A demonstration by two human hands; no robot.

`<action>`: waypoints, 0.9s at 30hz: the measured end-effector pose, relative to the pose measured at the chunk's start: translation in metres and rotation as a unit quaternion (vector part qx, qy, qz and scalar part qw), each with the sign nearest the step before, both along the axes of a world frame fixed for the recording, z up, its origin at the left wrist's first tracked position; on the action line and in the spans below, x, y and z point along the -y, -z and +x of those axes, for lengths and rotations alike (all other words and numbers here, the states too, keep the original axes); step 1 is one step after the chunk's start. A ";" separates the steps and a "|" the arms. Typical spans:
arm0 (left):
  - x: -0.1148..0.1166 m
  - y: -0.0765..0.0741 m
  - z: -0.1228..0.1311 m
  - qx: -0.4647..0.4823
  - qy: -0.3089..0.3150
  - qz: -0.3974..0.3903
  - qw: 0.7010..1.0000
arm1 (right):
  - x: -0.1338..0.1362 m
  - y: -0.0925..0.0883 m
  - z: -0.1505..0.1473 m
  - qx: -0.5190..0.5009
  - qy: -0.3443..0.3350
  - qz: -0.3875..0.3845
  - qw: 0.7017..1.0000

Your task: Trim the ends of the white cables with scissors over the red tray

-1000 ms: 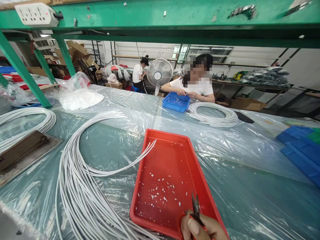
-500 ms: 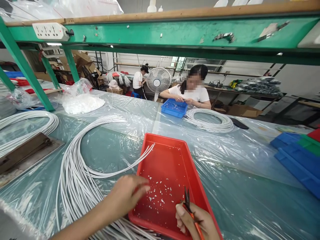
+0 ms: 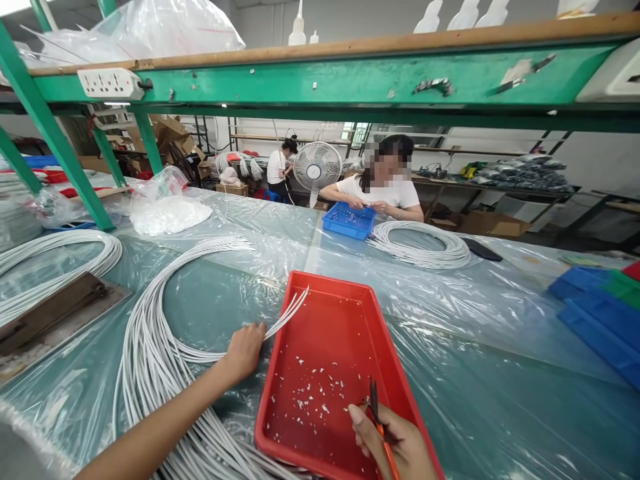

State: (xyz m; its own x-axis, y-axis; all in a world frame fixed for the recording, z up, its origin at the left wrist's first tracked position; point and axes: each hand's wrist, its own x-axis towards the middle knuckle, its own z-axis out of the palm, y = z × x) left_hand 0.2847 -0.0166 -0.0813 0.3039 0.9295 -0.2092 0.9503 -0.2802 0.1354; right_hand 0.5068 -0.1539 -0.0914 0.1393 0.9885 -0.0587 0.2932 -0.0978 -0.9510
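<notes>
My left hand [image 3: 246, 348] is curled over a few white cables [image 3: 289, 313] at the left edge of the red tray [image 3: 330, 307]. Their cut ends reach out past the fingers over the tray. The cables curve back into a thick bundle [image 3: 150, 333] lying beneath my left forearm. In my right hand [image 3: 395, 440], above the tray's near right part, are pliers [image 3: 375, 407] with orange handles and slim dark jaws that point away from me. Small white scraps [image 3: 313, 397] lie scattered on the tray bottom.
Across the plastic-covered table, a co-worker [image 3: 385, 190] works over a blue tray [image 3: 345, 230] beside a cable coil [image 3: 425, 243]. Blue bins [image 3: 600, 327] stand at right. A metal block [image 3: 55, 313] sits at left, and a green shelf beam [image 3: 280, 83] spans overhead.
My left hand has moved up and left from over the tray to the cables at its edge. The pliers' jaws, parted before, look closed together now.
</notes>
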 end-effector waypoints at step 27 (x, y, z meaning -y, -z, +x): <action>0.062 -0.042 -0.029 0.247 0.109 0.017 0.963 | -0.015 -0.010 0.001 0.019 0.005 -0.002 1.000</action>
